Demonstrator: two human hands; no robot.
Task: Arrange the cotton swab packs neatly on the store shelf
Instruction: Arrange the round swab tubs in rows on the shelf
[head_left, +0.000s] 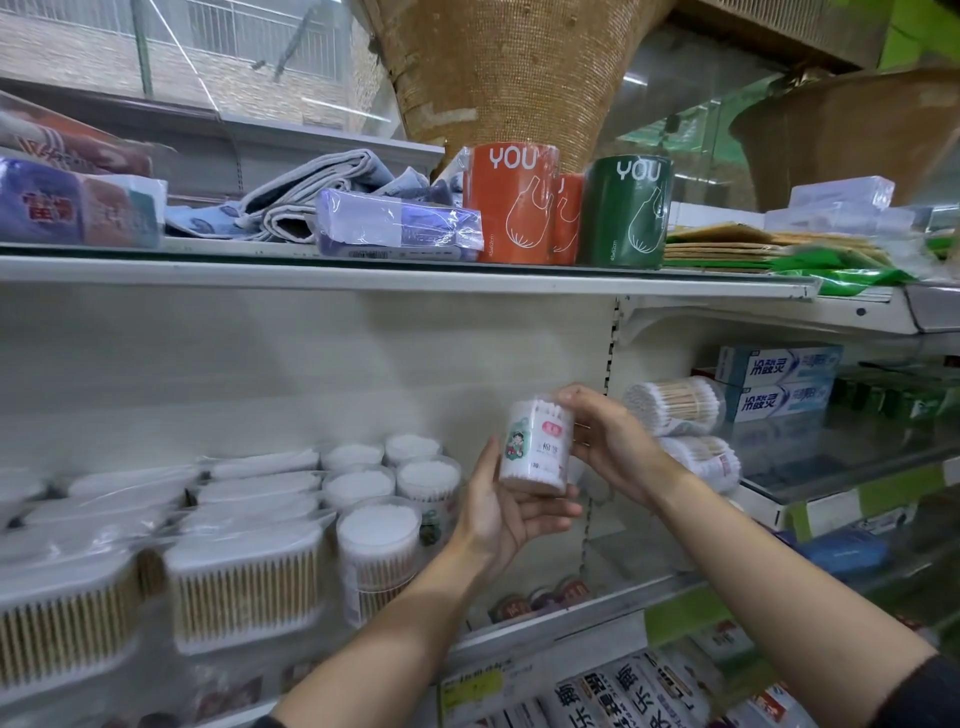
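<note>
A round cotton swab tub (535, 447) with a cartoon label is held in the air in front of the middle shelf. My left hand (501, 512) cups it from below and the left. My right hand (605, 434) grips its top and right side. Several more round swab tubs (376, 540) stand in rows on the shelf (519, 631) to the left. Rectangular swab packs (244, 577) fill the shelf's left part. Two bagged swab bundles (675, 405) lie stacked behind my right hand.
The upper shelf (363, 278) carries orange (511, 202) and green (626, 210) bag rolls, folded cloths and wrapped packs. Toothpaste boxes (779, 382) sit on the right bay. A perforated upright post (610, 364) divides the bays. More boxed goods lie below.
</note>
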